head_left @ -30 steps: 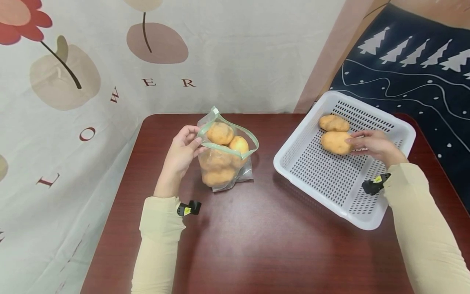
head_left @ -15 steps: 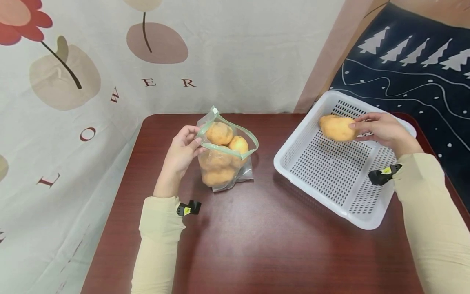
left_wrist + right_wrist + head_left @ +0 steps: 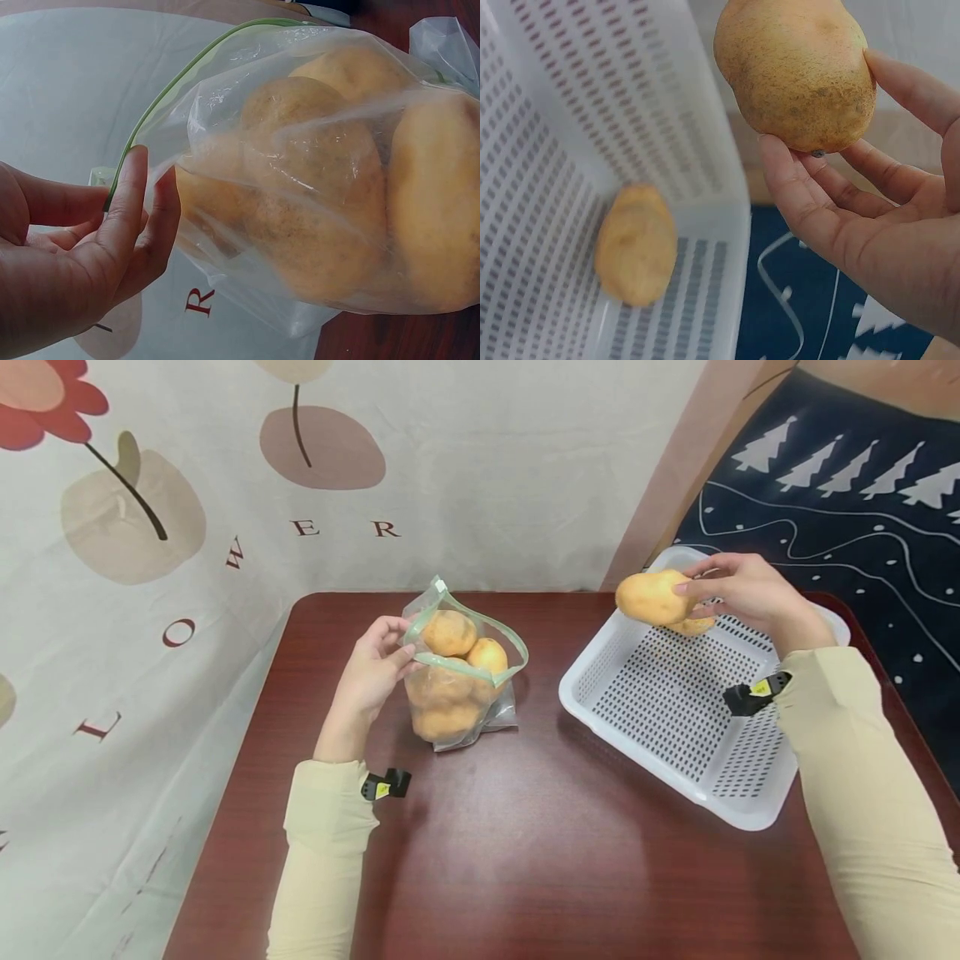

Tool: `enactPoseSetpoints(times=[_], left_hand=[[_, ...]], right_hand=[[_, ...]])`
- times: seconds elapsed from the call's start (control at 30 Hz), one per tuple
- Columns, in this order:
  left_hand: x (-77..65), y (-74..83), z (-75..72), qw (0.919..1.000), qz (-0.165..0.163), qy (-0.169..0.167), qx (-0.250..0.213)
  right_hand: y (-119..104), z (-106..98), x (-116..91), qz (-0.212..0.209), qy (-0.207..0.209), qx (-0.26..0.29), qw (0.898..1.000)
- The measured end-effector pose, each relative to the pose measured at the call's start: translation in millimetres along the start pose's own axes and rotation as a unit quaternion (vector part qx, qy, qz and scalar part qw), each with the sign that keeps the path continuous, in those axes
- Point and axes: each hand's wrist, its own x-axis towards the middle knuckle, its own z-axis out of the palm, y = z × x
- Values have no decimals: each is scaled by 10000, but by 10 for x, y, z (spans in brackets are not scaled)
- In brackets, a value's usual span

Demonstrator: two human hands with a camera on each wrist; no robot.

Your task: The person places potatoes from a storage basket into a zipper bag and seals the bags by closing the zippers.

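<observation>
The person wears long, pale cream-yellow sleeves, creased along the forearms; left sleeve (image 3: 318, 860) and right sleeve (image 3: 862, 793) match. Left wrist unit (image 3: 386, 784) and right wrist unit (image 3: 753, 694): small, black, angular, each with a yellow marking. The left hand (image 3: 372, 670) and right hand (image 3: 742, 593) are bare.

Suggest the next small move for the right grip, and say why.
The right grip should probably carry its potato left to just above the bag: that potato is already up off the floor of the basket, and the left grip holds the bag, whose mouth is open.
</observation>
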Motion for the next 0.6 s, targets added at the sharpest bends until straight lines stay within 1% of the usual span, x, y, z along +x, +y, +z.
enactPoseSetpoints(times=[0.17, 0.4, 0.6], left_hand=[[-5, 7, 6, 10000, -21, -40, 18], [-5, 4, 12, 9999, 25, -99, -17], [-19, 10, 13, 9999, 60, -145, -11]], right_hand=[[-171, 200, 50, -171, -77, -9, 9998], [-381, 511, 108, -446, -382, -251, 9980], [-496, 786, 123, -494, -558, 167, 9971]])
